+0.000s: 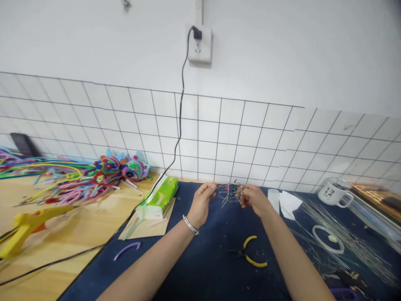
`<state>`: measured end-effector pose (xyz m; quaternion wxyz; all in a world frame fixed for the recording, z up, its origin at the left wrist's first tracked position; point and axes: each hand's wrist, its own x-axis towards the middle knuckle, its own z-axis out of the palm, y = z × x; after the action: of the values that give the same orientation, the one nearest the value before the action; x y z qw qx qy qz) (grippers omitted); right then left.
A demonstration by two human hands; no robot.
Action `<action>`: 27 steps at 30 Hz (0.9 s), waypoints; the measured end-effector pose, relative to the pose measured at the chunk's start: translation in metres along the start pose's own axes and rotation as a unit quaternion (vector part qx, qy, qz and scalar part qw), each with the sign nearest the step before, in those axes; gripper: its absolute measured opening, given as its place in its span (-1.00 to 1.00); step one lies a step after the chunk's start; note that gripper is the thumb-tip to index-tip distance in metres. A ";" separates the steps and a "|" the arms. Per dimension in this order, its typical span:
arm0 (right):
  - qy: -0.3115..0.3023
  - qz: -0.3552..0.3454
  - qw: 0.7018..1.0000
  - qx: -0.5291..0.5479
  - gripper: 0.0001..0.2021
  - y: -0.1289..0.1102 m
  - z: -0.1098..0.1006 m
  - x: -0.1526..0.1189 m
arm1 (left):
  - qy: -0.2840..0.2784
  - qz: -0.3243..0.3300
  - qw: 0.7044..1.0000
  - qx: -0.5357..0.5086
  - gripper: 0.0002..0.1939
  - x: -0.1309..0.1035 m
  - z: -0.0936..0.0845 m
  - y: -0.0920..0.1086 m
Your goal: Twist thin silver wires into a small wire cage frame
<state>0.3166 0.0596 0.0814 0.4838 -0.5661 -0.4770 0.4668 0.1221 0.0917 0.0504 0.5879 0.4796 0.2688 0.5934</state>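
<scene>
Between my two hands hangs a small wire frame (229,193) of thin looped silver wire, with a bit of pink in it, held above the dark blue cloth (213,259). My left hand (203,202) pinches its left edge between thumb and fingers; a silver bangle is on that wrist. On the other side, my right hand (255,199) has its fingers closed on the frame's right edge. Nearer to me on the cloth lie yellow-handled pliers (250,253), their handles spread.
At left are a yellow glue gun (29,225), pipe cleaners (78,179) and a green packet (164,194). To the right lie white paper (290,205), loose wires (347,230) and a white mug (333,192). A black cord (180,121) runs down from the wall socket.
</scene>
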 end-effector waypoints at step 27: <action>-0.071 0.064 0.994 0.057 -0.81 0.025 0.010 0.017 | -0.170 -0.039 0.983 -0.055 -0.86 0.001 -0.018 -0.016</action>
<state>0.3103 0.0752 0.0540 0.4494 -0.5321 -0.4456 0.5624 0.1134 0.0993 0.0295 0.6731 0.5294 0.1503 0.4940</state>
